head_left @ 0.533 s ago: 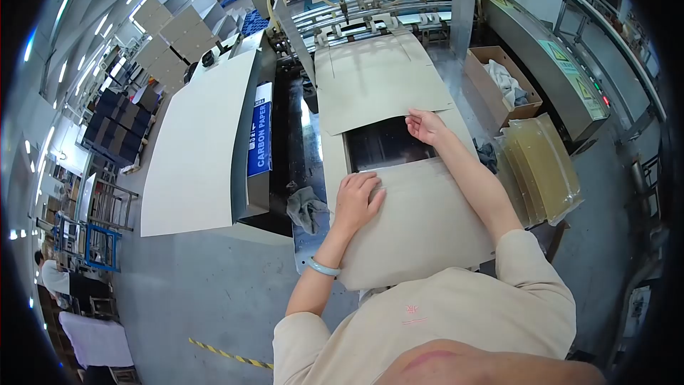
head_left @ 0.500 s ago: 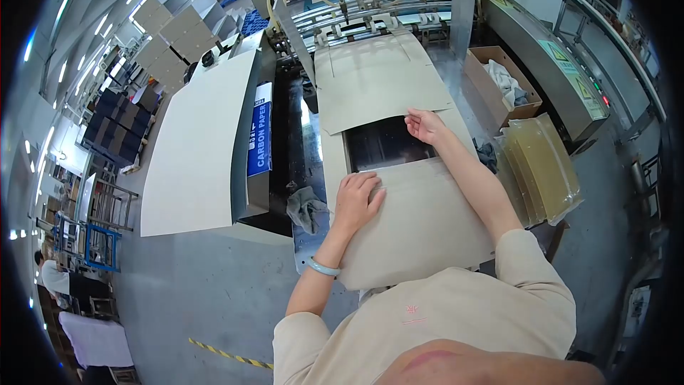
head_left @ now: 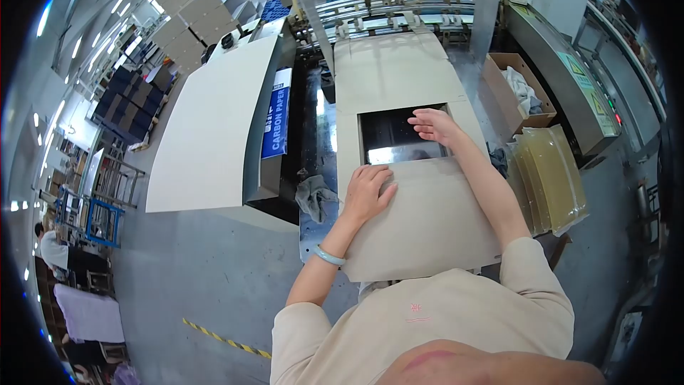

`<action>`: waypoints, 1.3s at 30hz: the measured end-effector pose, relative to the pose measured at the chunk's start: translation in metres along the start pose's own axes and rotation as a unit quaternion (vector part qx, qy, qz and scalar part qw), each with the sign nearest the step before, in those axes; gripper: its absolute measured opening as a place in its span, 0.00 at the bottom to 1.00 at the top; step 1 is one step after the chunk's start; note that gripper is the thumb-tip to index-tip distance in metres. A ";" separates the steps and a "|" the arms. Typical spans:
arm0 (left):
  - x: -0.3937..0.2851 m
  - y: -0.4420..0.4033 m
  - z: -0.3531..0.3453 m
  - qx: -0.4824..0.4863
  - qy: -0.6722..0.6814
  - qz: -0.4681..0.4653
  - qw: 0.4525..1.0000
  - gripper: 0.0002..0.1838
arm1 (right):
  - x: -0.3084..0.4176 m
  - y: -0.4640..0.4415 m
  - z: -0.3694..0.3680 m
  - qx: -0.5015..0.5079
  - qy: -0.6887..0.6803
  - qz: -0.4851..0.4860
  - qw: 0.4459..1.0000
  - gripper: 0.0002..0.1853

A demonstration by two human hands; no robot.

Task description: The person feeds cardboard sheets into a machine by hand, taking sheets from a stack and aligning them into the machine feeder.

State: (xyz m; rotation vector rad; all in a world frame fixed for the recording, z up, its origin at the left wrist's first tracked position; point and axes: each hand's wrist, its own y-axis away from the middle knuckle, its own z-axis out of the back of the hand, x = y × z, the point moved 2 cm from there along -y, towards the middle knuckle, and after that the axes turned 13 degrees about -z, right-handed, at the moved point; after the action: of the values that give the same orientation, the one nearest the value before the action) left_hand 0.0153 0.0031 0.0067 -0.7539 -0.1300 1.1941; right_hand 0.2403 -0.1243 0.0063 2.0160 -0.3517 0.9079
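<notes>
My left hand (head_left: 368, 192) lies flat with fingers spread on the top left edge of a near stack of greyish-beige board sheets (head_left: 427, 224). My right hand (head_left: 434, 127) hovers over a dark, shiny opening (head_left: 385, 135) between that stack and the machine, its fingers stretched out and nothing in them. Beyond it, a board sheet (head_left: 392, 71) lies flat on the feed bed, its far edge by the machine's rollers (head_left: 388, 27). My right forearm passes over the near stack's right side.
On the left stand a large pale sheet (head_left: 210, 125) and a blue carbon paper box (head_left: 276, 117). A grey rag (head_left: 315, 197) lies by the bed. To the right are a cardboard box with cloth (head_left: 504, 96) and plastic-wrapped yellowish slabs (head_left: 548, 178). A person (head_left: 55, 248) sits far left.
My right hand has let go of the far sheet's near edge, and its fingers have straightened. That sheet, skewed before, now lies straight on the bed. My left hand stays on the stack.
</notes>
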 end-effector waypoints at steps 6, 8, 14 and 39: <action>-0.004 -0.002 0.009 -0.027 0.029 0.007 0.999 0.14 | -0.034 0.005 0.003 -0.104 0.383 0.119 0.910 0.13; -0.004 -0.007 0.018 -0.052 0.055 0.013 0.997 0.16 | -0.043 -0.006 0.008 -0.130 0.520 0.185 0.824 0.13; -0.013 -0.012 0.096 -0.157 0.009 0.098 0.983 0.16 | -0.056 0.001 -0.002 -0.096 0.606 0.209 0.761 0.12; 0.013 0.061 0.111 -0.129 -0.164 0.215 0.954 0.08 | 0.025 0.075 0.103 -0.313 0.517 0.323 0.729 0.15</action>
State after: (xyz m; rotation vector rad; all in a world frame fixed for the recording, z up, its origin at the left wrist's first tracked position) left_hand -0.0803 0.0756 0.0507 -0.8309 -0.4212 1.7385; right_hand 0.2648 -0.2486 0.0333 0.5266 -0.6050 1.8674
